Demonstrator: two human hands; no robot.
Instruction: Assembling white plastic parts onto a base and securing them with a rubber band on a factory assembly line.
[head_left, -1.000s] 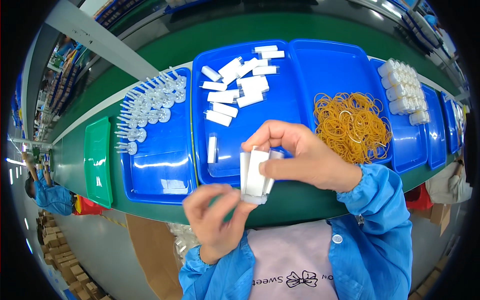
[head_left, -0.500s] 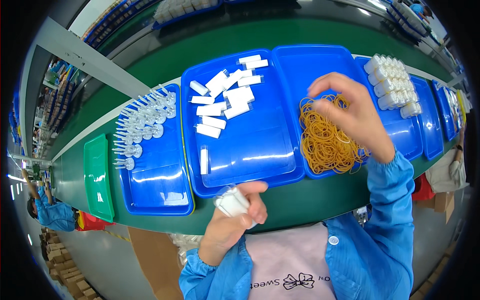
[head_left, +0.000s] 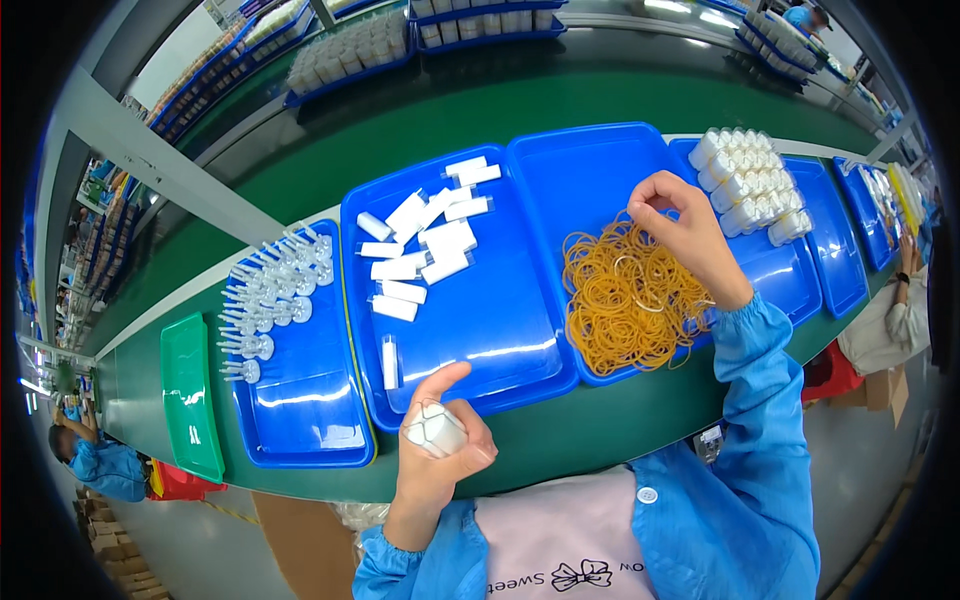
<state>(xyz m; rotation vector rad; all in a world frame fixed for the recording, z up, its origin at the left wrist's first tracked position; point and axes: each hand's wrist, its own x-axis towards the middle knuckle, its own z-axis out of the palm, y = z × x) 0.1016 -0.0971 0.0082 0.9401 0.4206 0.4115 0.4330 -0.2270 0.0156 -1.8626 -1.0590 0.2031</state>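
My left hand (head_left: 425, 490) grips a short white bundle (head_left: 437, 430) with a clear end and thin lines crossing its top. Its index finger points away from the bundle, over the near edge of the middle blue tray (head_left: 490, 360). My right hand (head_left: 690, 240) hovers at the far edge of a heap of tan rubber bands (head_left: 630, 310). Thumb and forefinger meet in a pinch there; whether a band is between them is too small to see. White rectangular pieces in clear sleeves (head_left: 447, 238) lie scattered in the middle tray.
On the left, a blue tray (head_left: 310, 425) carries rows of clear stemmed plastic parts (head_left: 285, 275), beside a green tray (head_left: 190, 400). White bundles (head_left: 750, 180) stand stacked at the right. Other people work at both ends of the green table (head_left: 500, 455).
My right hand has lowered to the rubber bands and its fingers have closed together. My left hand has shifted left, turning the bundle's end upward. The whole view has moved slightly.
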